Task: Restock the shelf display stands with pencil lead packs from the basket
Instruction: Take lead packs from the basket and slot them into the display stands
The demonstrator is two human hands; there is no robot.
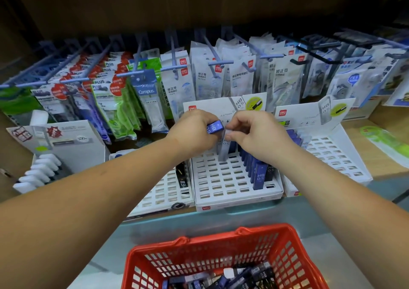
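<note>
Hands: two. The left hand [192, 131] and the right hand [256, 134] are almost touching each other.
Stands: three white stands full of little slots. The middle stand [221, 184] is right under both hands, the left stand [163, 191] is lower and off to the left hand's side, and the right stand [332, 153] is past the right hand.
Basket: one red basket [210, 239], far below the hands and close to the person.
Left hand grip: the fingers are curled round one blue pack [214, 126].
Blue pack look: small, flat and dark blue, with "HB 0.5" in white. It lies tilted and pokes out toward the right hand.
Right hand grip: the thumb and fingers pinch the top of one pale pack [223, 149].
Pale pack look: long, thin and see-through grey. It stands up straight, hanging down from the pinch, with its bottom end at a slot.
Row of packs [257, 171]: one row of blue ones stands in the middle stand, just under the right wrist. They are too close together to count.
Loose packs [241, 277]: a pile in the basket, too jumbled to count.
Hanging bags [239, 76]: many, on hooks behind the hands.
</note>
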